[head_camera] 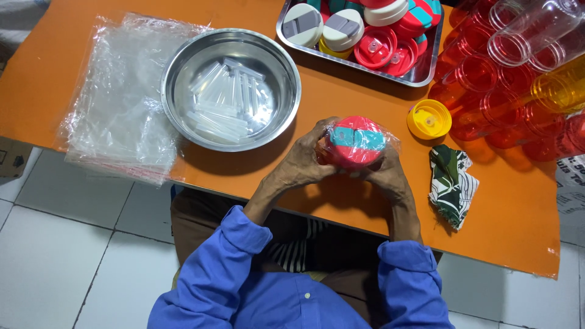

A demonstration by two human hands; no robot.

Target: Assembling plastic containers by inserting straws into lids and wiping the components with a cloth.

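While seated at the orange bench (341,91), both hands wrapped around a red bottle with a red-and-teal lid (355,142), sheathed in a clear plastic bag and held upright just above the bench's near edge, at centre of view. Left hand (303,163) cupped against the bottle's left side, fingers curled over the top rim and pressing the film to the lid. Right hand (387,176) closed on the right and lower side, thumb tucked under crinkled plastic; exact fingertip placement hidden behind the bottle. Blue sleeves (237,268) running down to the bottom of the frame. To the left, well apart from the hands, a round steel bowl (183,67) holding a heap of clear straws (226,97). Beside that bowl, at the bench's left end, a loose stack of clear plastic bags (116,103), overhanging the near edge. At the far side, a rectangular steel tray (420,73) filled with lids in white, grey, red, teal and yellow. Just right of the bottle, a yellow lid (429,119) lying alone on the bench, and near it a folded cloth with a green leaf pattern (451,183). Along the right edge, a pile of transparent red bottles (487,103) lying on their sides, with clear ones (536,30) above and yellow ones (563,85) at far right. Beneath the bench, white floor tiles (67,244).
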